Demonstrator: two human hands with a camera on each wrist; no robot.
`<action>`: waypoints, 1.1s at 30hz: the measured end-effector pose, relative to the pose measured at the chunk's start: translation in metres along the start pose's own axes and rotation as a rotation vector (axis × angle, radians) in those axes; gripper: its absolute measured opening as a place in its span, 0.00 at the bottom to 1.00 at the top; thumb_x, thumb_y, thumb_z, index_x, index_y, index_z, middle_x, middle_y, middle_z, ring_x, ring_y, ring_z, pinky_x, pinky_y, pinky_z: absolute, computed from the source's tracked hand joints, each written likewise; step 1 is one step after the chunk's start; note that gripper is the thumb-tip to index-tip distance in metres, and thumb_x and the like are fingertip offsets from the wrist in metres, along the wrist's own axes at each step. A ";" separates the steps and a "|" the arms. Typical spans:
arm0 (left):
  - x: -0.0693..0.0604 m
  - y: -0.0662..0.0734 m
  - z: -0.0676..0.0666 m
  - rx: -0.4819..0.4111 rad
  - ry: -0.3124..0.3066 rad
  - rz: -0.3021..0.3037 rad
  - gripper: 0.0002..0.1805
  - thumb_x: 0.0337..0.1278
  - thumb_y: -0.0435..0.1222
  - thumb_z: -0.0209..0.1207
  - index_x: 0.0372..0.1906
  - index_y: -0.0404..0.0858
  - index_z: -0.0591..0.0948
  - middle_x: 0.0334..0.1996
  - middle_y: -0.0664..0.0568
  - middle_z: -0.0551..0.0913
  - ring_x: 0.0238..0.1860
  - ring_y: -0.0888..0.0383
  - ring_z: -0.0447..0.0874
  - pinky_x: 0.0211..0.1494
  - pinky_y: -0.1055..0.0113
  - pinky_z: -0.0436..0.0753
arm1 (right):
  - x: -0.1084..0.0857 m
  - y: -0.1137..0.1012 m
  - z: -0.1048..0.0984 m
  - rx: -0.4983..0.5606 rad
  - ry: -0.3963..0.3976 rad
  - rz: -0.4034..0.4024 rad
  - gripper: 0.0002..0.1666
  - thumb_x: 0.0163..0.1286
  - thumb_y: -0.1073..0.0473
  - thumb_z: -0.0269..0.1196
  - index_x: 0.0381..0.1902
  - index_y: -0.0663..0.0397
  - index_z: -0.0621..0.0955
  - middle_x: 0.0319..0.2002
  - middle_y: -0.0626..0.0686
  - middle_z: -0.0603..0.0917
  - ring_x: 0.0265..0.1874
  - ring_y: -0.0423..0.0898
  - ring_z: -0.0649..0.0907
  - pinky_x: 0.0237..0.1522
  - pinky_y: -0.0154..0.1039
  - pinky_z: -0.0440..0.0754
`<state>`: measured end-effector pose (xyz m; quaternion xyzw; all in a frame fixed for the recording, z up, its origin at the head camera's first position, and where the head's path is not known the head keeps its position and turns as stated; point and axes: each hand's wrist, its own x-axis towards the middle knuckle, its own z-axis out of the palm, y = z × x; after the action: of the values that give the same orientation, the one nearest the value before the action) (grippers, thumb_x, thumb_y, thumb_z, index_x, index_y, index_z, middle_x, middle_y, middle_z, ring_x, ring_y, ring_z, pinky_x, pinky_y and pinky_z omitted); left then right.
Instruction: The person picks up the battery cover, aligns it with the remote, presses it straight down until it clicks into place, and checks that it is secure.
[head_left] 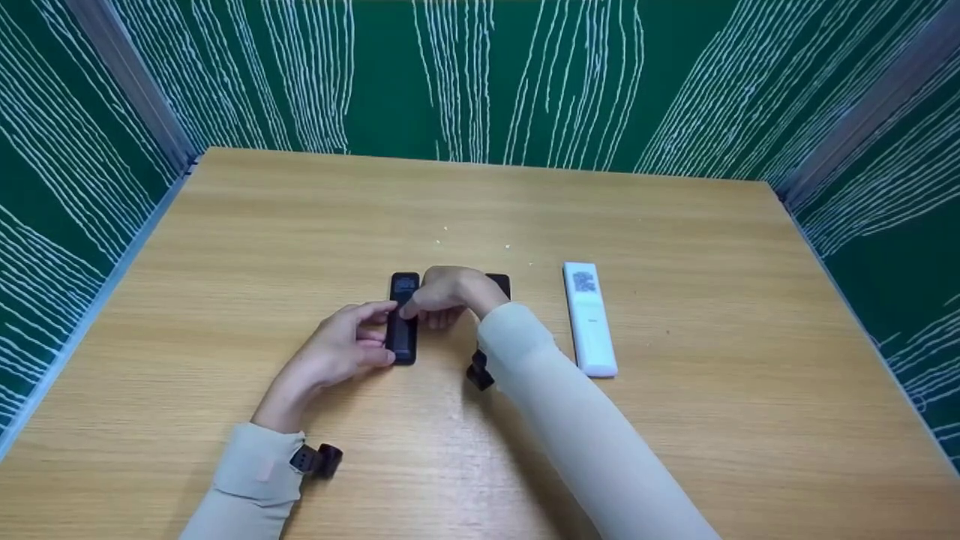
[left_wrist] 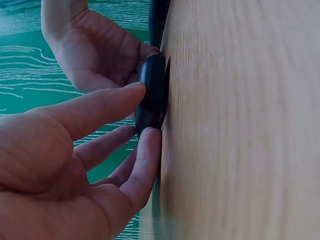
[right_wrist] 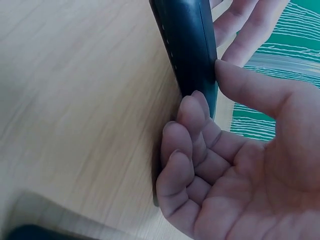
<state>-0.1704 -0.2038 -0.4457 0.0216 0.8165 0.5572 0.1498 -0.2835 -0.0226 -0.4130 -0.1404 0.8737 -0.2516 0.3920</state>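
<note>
A black remote control (head_left: 403, 341) lies back side up on the table, its label toward the far end. From the left, my left hand (head_left: 337, 349) holds its side edge between thumb and fingers. My right hand (head_left: 450, 289) reaches across from the right, with the thumb on the back of the remote. In the right wrist view, the curled fingers (right_wrist: 177, 145) of that hand lie against the remote's side, close to the tabletop. The left wrist view shows the left hand's fingertips touching the dark casing (left_wrist: 152, 90).
A second black object (head_left: 500, 283) is mostly hidden under the right forearm. Further right lies a white remote control (head_left: 590, 322) with a printed sticker. Small white specks (head_left: 507, 246) dot the wooden table (head_left: 300, 217). Green patterned curtains (head_left: 390, 75) hang behind.
</note>
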 end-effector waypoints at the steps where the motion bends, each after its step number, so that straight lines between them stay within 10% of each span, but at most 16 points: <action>1: 0.000 0.000 0.000 -0.001 -0.001 -0.001 0.44 0.57 0.18 0.67 0.80 0.34 0.67 0.71 0.31 0.72 0.65 0.39 0.80 0.67 0.58 0.83 | 0.000 0.000 0.000 0.000 0.002 0.001 0.18 0.74 0.47 0.66 0.32 0.56 0.84 0.26 0.50 0.84 0.26 0.43 0.82 0.35 0.36 0.82; 33: 0.000 -0.001 0.000 -0.001 0.005 -0.015 0.45 0.57 0.19 0.68 0.80 0.36 0.68 0.71 0.33 0.72 0.65 0.40 0.80 0.66 0.56 0.83 | -0.005 0.008 0.011 -0.056 0.128 -0.042 0.20 0.75 0.42 0.67 0.37 0.54 0.85 0.31 0.50 0.87 0.30 0.45 0.83 0.40 0.39 0.83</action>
<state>-0.1708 -0.2040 -0.4464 0.0144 0.8168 0.5564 0.1520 -0.2727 -0.0177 -0.4204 -0.1532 0.9005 -0.2436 0.3260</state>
